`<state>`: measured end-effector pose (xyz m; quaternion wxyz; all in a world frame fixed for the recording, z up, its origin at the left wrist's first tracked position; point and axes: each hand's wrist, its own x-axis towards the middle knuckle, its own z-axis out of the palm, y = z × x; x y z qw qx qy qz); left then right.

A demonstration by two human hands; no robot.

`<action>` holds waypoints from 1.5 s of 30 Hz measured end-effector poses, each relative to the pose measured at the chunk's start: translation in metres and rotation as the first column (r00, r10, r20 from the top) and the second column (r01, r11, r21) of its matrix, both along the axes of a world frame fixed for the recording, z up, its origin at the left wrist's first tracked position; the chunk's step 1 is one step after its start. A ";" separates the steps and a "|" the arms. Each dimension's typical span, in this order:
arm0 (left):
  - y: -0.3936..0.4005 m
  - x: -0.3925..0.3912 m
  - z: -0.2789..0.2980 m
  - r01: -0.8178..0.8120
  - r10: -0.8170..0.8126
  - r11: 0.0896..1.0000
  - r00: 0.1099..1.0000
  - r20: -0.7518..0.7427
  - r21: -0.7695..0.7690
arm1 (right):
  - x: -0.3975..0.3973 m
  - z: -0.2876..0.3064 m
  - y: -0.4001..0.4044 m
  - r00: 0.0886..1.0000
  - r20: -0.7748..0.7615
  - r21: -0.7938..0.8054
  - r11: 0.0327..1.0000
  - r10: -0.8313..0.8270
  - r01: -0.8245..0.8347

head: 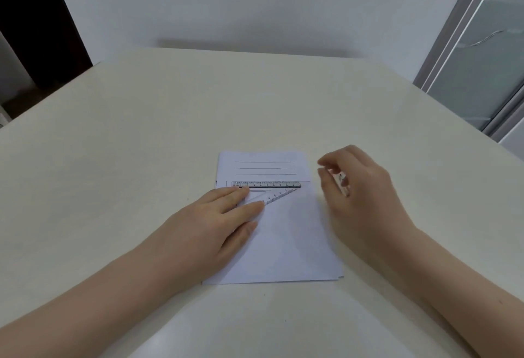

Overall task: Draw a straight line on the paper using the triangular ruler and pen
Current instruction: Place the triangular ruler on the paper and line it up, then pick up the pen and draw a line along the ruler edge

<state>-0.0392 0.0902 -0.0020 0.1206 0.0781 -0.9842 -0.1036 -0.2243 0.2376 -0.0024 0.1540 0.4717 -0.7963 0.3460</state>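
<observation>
Two hands over cream table [141, 130], left hand [215, 221] flat on triangular ruler [272, 190], right hand [360, 184] gripping pen [343, 184], white wall [255, 3].

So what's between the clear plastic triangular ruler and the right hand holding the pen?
Head view: only bare white paper, then cream table.

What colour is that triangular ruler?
Clear, with black markings, triangular ruler; head view.

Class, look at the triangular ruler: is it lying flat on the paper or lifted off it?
Flat. The ruler rests on the paper, pressed down by the left hand, its long edge below three drawn lines.
</observation>
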 end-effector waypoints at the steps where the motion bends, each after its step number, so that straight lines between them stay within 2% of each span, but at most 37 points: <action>1: 0.000 0.000 0.000 0.001 -0.001 1.000 1.000 0.001 0.000 | -0.005 0.003 0.002 1.000 0.001 -0.010 1.000 -0.026 0.026; 7: -0.001 0.000 -0.002 0.004 -0.004 1.000 1.000 0.006 -0.015 | -0.038 0.000 0.011 0.970 0.140 0.140 0.974 -0.200 0.181; 12: -0.002 0.000 -0.003 0.003 -0.003 1.000 1.000 0.006 -0.024 | -0.046 -0.006 0.006 0.932 0.238 0.278 0.939 -0.273 0.204; 28: -0.003 0.000 -0.005 -0.006 0.006 1.000 1.000 -0.008 -0.006 | -0.046 -0.005 0.003 0.937 0.203 0.314 0.925 -0.285 0.213; 31: -0.002 0.000 -0.004 0.001 -0.002 1.000 1.000 -0.005 -0.016 | -0.046 0.001 0.004 0.905 0.312 0.278 0.939 -0.288 0.203; 33: -0.002 0.000 -0.005 -0.001 0.001 1.000 1.000 -0.003 -0.015 | -0.049 0.006 0.005 0.846 0.459 0.214 0.958 -0.271 0.191; 35: -0.002 0.000 -0.005 -0.002 0.002 1.000 1.000 -0.006 -0.012 | -0.053 0.012 0.005 0.731 0.668 0.059 0.990 -0.136 0.129; 37: -0.002 -0.001 -0.005 0.002 -0.003 1.000 1.000 -0.013 -0.021 | -0.055 0.017 0.007 0.522 0.847 -0.157 0.986 0.103 0.059; 38: -0.002 -0.001 -0.004 0.004 -0.004 1.000 1.000 -0.012 -0.025 | -0.056 0.018 0.008 0.406 0.888 -0.254 0.966 0.216 0.041; 41: -0.002 -0.001 -0.004 -0.001 0.001 1.000 1.000 -0.004 -0.024 | -0.056 0.018 0.006 0.137 0.886 -0.453 0.890 0.443 0.051; 45: -0.003 -0.001 -0.005 0.008 -0.008 1.000 1.000 0.003 -0.029 | -0.052 0.018 0.002 -0.061 0.813 -0.572 0.814 0.579 0.105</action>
